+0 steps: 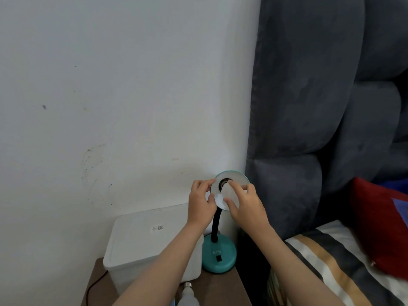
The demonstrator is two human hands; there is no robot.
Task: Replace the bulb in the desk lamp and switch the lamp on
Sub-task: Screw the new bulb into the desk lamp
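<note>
The left hand (202, 203) steadies the lamp shade (229, 191), its grip closed on the rim, so the right hand (245, 205) can twist the bulb (230, 195) it grips at the socket; a second bulb (188, 298) waits on the surface (220, 288).

I see the teal gooseneck desk lamp (219, 255) just right of the white plastic lidded box (141, 241). Both stand on the brown wooden side table (223, 288). A white spare bulb (188, 298) lies before them.

Two bare forearms come in from near edge, no sleeves in view up to frame edge. Left hand (202, 203) and right hand (247, 205) both bare: no gloves, rings, watch or wristbands seen. Fingers (229, 203) short, nails trimmed short, unpainted as far as visible. No tattoos or markings on arms.
</note>
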